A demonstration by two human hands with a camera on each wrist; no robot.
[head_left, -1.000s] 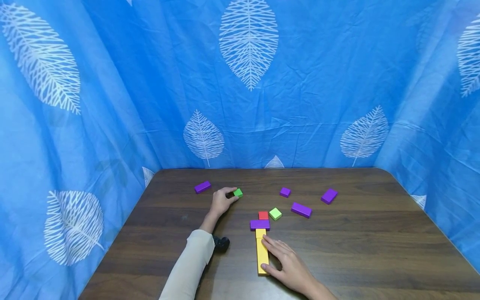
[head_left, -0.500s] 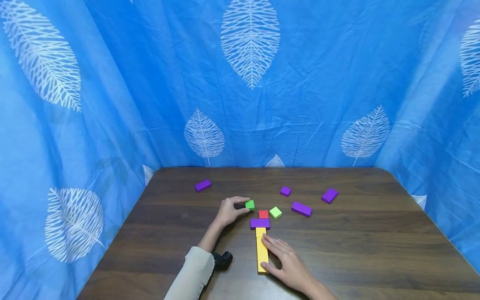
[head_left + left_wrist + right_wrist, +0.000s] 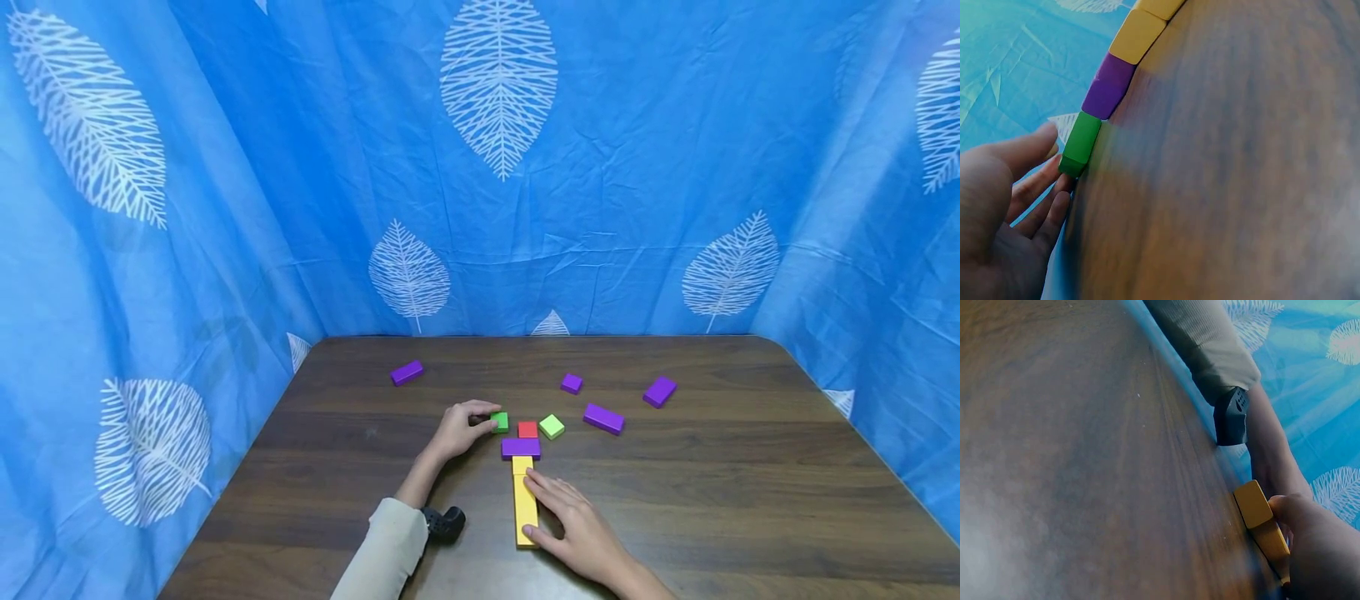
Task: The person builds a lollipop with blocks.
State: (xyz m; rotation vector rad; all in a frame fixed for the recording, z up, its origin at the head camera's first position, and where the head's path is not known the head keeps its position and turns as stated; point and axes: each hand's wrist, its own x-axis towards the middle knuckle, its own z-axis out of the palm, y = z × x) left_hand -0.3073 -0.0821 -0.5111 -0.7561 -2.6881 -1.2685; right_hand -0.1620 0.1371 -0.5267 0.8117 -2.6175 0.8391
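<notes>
In the head view my left hand (image 3: pixel 459 432) is at a small green block (image 3: pixel 500 422), with index finger and thumb pinching it at its left. The block sits just left of a red block (image 3: pixel 527 429) and above a purple block (image 3: pixel 521 448) laid crosswise. Below the purple block run a small yellow block (image 3: pixel 522 465) and a long yellow block (image 3: pixel 526 510). My right hand (image 3: pixel 577 532) rests its spread fingers and thumb along the yellow blocks' right side. In the left wrist view the green block (image 3: pixel 1082 142) lines up with the purple one (image 3: pixel 1109 86).
A light green block (image 3: pixel 551 427) lies right of the red one. Purple blocks (image 3: pixel 603 419) are scattered behind and to the right; another purple block (image 3: pixel 407 372) lies back left. A black wrist device (image 3: pixel 446 525) sits under the left sleeve. Blue curtain (image 3: pixel 480 275) surrounds the wooden table.
My left hand has brought the green block right and toward me, up to the purple crosswise block. The right hand has stayed on the yellow blocks.
</notes>
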